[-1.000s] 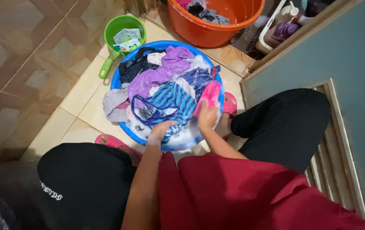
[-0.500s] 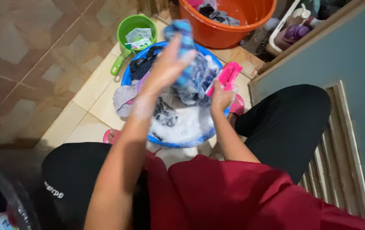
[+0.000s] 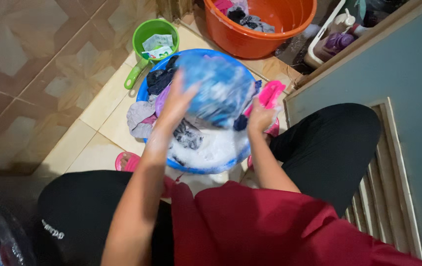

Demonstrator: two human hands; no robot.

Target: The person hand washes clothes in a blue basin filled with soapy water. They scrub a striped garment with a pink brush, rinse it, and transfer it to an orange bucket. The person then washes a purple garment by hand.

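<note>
The floor (image 3: 28, 74) to the left of the hands is brown patterned tile, giving way to pale yellow tiles (image 3: 107, 113) just beneath them. To the right of the hands stands a grey-blue door (image 3: 408, 83) with a wooden frame (image 3: 364, 39) and slatted vents (image 3: 383, 197) low down. The light is dim and warm, with a soft sheen on the wet tiles.

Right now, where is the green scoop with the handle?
In the head view, the green scoop stands on the tiled floor at upper left, just beyond the blue basin and left of the orange tub.
</note>
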